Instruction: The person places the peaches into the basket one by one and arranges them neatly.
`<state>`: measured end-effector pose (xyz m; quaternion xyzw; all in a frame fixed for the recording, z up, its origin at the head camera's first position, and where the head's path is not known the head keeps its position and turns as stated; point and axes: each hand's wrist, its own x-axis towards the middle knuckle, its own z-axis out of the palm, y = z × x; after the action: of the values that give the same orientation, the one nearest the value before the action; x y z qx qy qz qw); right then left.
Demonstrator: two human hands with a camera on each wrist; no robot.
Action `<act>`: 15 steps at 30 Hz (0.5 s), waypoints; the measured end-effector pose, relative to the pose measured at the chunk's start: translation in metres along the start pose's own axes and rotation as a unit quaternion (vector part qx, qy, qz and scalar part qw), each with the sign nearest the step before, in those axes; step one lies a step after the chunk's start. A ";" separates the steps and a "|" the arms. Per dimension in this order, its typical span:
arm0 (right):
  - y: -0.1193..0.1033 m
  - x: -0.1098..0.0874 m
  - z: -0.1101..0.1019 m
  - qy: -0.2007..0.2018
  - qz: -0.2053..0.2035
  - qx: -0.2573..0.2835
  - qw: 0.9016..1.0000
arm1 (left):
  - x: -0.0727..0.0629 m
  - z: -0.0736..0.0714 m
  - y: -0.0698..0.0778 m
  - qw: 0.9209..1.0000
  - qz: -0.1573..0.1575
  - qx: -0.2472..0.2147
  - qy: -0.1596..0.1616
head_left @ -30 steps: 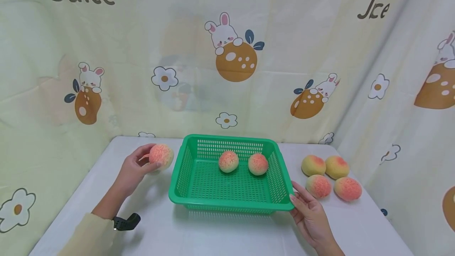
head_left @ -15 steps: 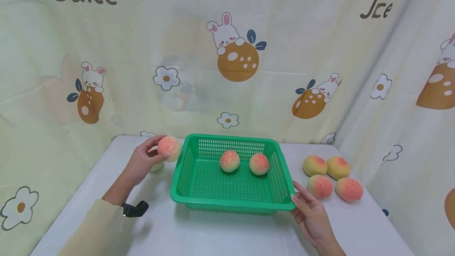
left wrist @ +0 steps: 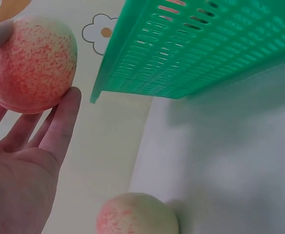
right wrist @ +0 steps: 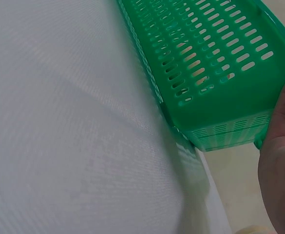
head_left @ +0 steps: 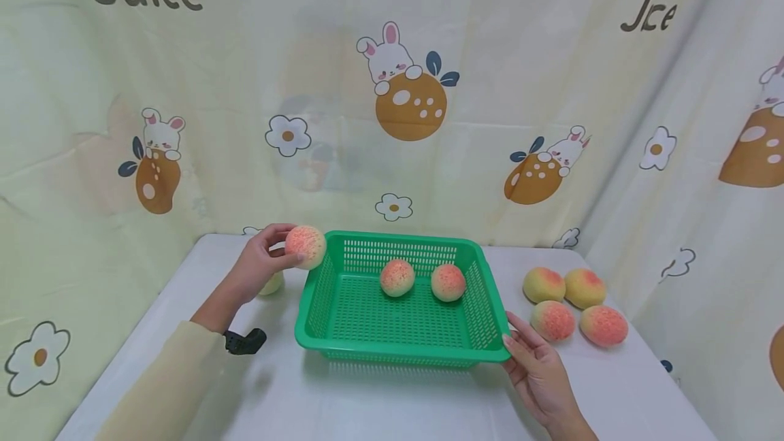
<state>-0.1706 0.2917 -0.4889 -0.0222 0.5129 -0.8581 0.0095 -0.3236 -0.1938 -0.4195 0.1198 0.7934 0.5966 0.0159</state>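
My left hand (head_left: 260, 264) holds a pink and cream peach (head_left: 306, 247) between thumb and fingers, raised at the left rim of the green plastic basket (head_left: 398, 347). In the left wrist view the peach (left wrist: 35, 66) rests on the fingertips, with the basket's slotted side (left wrist: 147, 63) to its right. Two more peaches, one in the middle (head_left: 397, 278) and one to the right (head_left: 448, 283), lie inside the basket. At its front right corner, my right hand (head_left: 539, 380) grips the rim, thumb on top. The right wrist view shows the basket's slotted outer wall (right wrist: 215, 109) beside that hand.
Another peach (head_left: 272, 283) sits on the white table (head_left: 392, 407) under my left hand, partly hidden by it. Right of the basket stands a group of several peaches (head_left: 554, 320), some yellower. A printed curtain (head_left: 306, 189) hangs behind the table.
My left hand has lifted the peach and carried it right to the basket's left rim, uncovering another peach on the table. My right hand keeps its grip on the corner.
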 end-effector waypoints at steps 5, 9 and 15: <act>0.000 0.000 0.000 -0.002 0.000 0.000 1.000 | 0.008 0.004 0.004 1.000 -0.008 0.022 -0.007; 0.000 0.000 0.001 0.004 0.000 -0.003 1.000 | 0.013 0.005 0.007 0.999 -0.014 0.033 -0.015; 0.001 0.000 0.000 -0.001 -0.005 -0.001 1.000 | 0.022 0.005 0.008 0.999 -0.020 0.020 -0.036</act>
<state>-0.1709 0.2908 -0.4899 -0.0254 0.5137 -0.8576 0.0053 -0.3431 -0.1822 -0.4106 0.1254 0.8060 0.5759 0.0542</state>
